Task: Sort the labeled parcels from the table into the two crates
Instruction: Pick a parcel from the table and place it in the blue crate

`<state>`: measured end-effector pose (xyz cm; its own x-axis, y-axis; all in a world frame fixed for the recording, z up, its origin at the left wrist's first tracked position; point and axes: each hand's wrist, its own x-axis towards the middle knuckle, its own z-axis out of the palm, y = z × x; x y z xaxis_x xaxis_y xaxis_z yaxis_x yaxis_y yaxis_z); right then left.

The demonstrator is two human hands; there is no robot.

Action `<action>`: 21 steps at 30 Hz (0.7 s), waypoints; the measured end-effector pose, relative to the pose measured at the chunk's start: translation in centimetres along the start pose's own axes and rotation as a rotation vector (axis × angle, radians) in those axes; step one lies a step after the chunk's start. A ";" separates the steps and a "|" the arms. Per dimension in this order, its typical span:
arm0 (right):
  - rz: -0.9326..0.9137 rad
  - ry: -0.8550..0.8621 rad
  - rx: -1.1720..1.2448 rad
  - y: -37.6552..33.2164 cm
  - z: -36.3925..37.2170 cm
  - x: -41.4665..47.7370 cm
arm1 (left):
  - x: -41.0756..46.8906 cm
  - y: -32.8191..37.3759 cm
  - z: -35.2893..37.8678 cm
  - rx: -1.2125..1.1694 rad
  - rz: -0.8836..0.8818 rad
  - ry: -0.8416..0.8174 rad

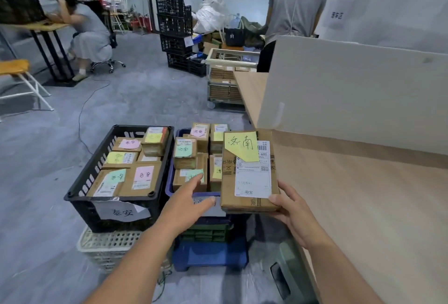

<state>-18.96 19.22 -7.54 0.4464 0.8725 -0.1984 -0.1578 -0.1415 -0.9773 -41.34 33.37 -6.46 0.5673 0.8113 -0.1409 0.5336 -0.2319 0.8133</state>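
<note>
Low in mid-frame, the right hand [291, 209] grips a parcel [252, 177] over the blue crate [169, 187]. The left hand [189, 202] hovers flat, uncurled, at its near rim.

The one view sits on the person's head, wide-angle, facing forward and sharply down past both forearms. The left hand [191, 197], the right hand [291, 209] and its brown cardboard parcel with a yellow note [249, 175] lie close under the lens. Just beyond sit the black slatted plastic crate [92, 173] and the blue plastic crate [169, 187] (both left of centre). The pale wooden tabletop [363, 206] runs along the right.
</note>
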 end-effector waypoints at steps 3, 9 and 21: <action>0.026 -0.020 -0.021 -0.4 2.5 4.2 | 3.3 -2.1 -2.6 0.019 0.006 0.010; 0.083 -0.041 -0.059 0.3 6.3 10.8 | 9.0 -5.5 -6.4 0.115 0.027 -0.034; 0.303 -0.009 -0.019 5.0 5.5 21.1 | 19.4 -9.2 -5.1 0.199 -0.054 -0.173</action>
<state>-15.16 39.51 -16.18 0.3737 0.7932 -0.4808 -0.2657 -0.4050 -0.8748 -38.45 53.95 -13.84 0.6240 0.7257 -0.2897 0.6693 -0.3051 0.6775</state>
